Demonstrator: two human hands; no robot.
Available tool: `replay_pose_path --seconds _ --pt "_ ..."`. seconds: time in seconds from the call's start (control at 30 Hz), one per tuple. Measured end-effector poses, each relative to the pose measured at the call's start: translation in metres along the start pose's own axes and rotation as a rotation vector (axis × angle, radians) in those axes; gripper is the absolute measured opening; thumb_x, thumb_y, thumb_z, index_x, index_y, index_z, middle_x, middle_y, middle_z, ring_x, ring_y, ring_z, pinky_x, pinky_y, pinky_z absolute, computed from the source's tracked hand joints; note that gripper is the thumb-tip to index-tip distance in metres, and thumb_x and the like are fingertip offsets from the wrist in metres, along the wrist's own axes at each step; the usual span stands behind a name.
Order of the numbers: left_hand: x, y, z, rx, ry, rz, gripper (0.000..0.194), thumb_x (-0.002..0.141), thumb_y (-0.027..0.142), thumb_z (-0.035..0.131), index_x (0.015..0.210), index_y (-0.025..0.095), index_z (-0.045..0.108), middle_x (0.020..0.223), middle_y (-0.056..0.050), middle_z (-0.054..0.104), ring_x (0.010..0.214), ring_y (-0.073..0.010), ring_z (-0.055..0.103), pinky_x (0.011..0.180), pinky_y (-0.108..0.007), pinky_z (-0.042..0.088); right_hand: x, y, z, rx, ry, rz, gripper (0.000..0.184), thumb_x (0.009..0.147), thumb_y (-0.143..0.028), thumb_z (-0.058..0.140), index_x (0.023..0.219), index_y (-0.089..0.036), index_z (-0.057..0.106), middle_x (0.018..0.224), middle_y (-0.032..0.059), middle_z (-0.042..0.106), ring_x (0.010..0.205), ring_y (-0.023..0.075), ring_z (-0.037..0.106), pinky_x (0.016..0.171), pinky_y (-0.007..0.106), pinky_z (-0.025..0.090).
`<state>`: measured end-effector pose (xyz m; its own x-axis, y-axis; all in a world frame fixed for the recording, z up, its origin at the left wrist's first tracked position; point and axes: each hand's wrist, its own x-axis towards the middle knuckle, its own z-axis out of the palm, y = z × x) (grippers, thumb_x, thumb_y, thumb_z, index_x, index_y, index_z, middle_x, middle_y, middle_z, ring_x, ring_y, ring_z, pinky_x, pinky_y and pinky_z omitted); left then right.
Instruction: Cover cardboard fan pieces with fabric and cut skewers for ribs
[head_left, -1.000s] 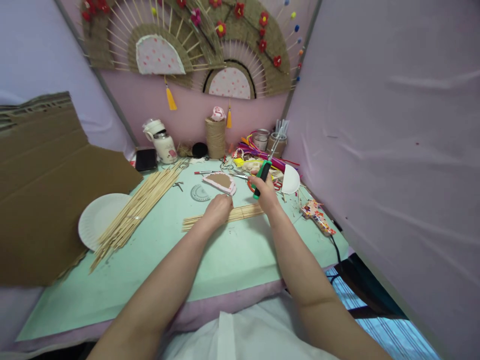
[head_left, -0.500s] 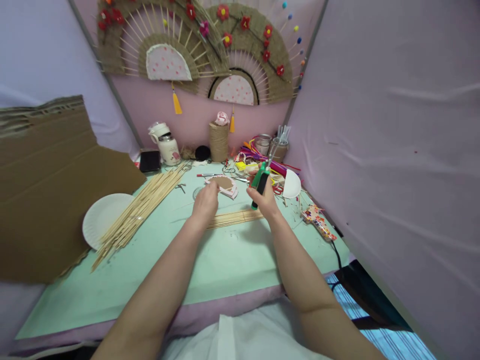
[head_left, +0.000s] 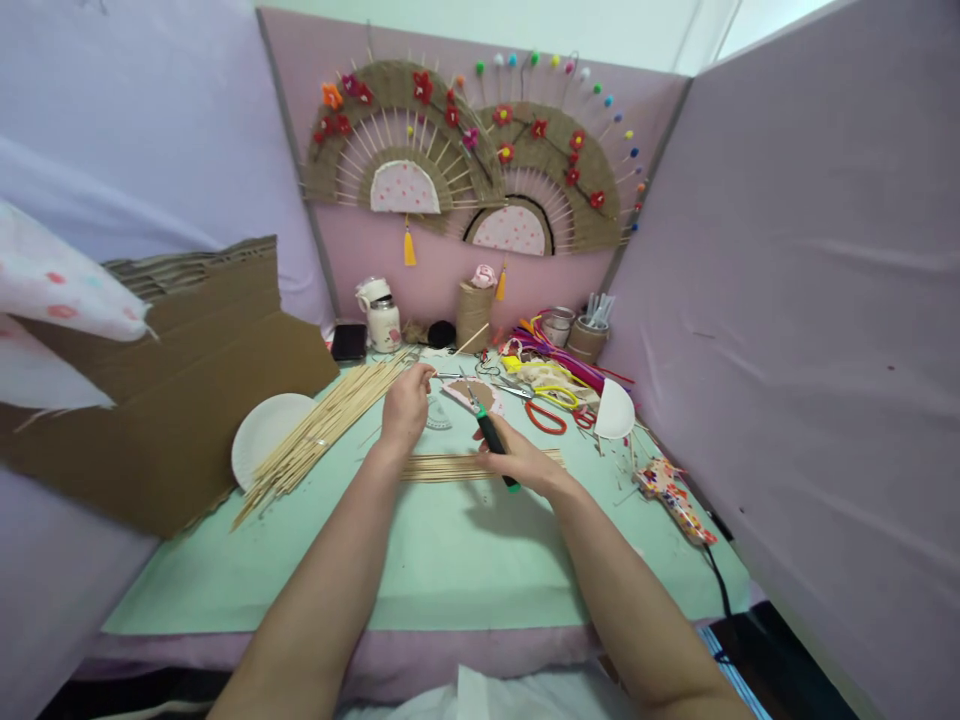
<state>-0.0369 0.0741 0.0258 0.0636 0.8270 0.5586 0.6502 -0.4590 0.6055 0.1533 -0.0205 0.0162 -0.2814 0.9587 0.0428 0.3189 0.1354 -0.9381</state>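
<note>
My left hand (head_left: 406,405) is pinched closed above the table, with what looks like the end of a thin bamboo stick at its fingertips. Beyond those fingertips a short pale piece of stick (head_left: 472,339) slants up in front of the twine roll; whether it touches anything is unclear. My right hand (head_left: 517,455) grips snips (head_left: 491,432) with black-and-green handles, their metal blades pointing up and left toward my left hand. Behind the blades lies a half-round cardboard piece (head_left: 487,393) edged with dotted cloth. Under my hands, a row of thin sticks (head_left: 442,468) lies flat, partly covered by my right hand.
A bundle of sticks (head_left: 322,430) overlaps a paper plate (head_left: 262,430) at left, beside a large cardboard sheet (head_left: 187,400). Scissors (head_left: 546,417), craft scraps and a corded glue gun (head_left: 675,498) are on the right. A twine roll (head_left: 474,312) and bottle (head_left: 384,322) stand behind.
My right hand has tilted the snips leftward, bringing the blades near my left hand, and their handles have closed together. The slanting short stick piece has appeared. The view has shifted upward and left.
</note>
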Motion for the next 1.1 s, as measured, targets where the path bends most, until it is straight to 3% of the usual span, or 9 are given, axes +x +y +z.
replay_pose_path --seconds 0.13,0.37,0.63,0.8,1.1 --pt "-0.002 0.003 -0.001 0.008 -0.024 0.032 0.023 0.089 0.022 0.038 0.086 0.019 0.061 0.070 -0.001 0.056 0.069 -0.0157 0.052 0.067 -0.026 0.037 0.001 0.003 0.001 -0.030 -0.016 0.034 0.063 0.069 -0.031 0.065 0.128 -0.019 0.045 0.107 0.0079 0.057 0.097 0.0250 0.053 0.085 0.039 0.042" --pt "-0.007 0.014 0.000 0.044 -0.193 0.110 0.029 0.085 0.013 0.036 0.093 0.020 0.062 0.086 -0.004 0.063 0.081 -0.0173 0.055 0.071 -0.027 0.039 -0.002 0.001 -0.001 0.060 -0.042 0.072 0.055 0.070 -0.033 0.064 0.121 -0.020 0.048 0.107 0.0046 0.055 0.096 0.0216 0.052 0.082 0.034 0.041" --pt "-0.011 0.030 -0.010 0.056 -0.362 0.075 0.032 0.091 0.028 0.037 0.104 0.023 0.067 0.099 -0.005 0.069 0.089 -0.0185 0.059 0.074 -0.026 0.043 -0.005 -0.004 -0.004 0.115 -0.062 0.113 0.045 0.068 -0.035 0.062 0.109 -0.020 0.053 0.107 0.0048 0.056 0.096 0.0216 0.053 0.080 0.032 0.040" --pt "-0.011 0.028 -0.012 0.074 -0.386 0.050 0.036 0.090 0.026 0.040 0.114 0.026 0.067 0.110 -0.004 0.069 0.093 -0.0189 0.061 0.074 -0.025 0.044 -0.005 -0.004 -0.003 0.106 -0.054 0.109 0.046 0.069 -0.035 0.062 0.112 -0.020 0.053 0.106 0.0040 0.057 0.098 0.0220 0.052 0.080 0.033 0.040" --pt "-0.012 0.030 -0.014 0.109 -0.402 0.071 0.034 0.091 0.029 0.038 0.099 0.026 0.070 0.095 -0.003 0.071 0.079 -0.0179 0.061 0.062 -0.024 0.037 -0.005 0.001 -0.003 0.107 -0.093 0.106 0.044 0.071 -0.035 0.062 0.112 -0.020 0.053 0.105 0.0039 0.057 0.096 0.0210 0.052 0.078 0.032 0.040"
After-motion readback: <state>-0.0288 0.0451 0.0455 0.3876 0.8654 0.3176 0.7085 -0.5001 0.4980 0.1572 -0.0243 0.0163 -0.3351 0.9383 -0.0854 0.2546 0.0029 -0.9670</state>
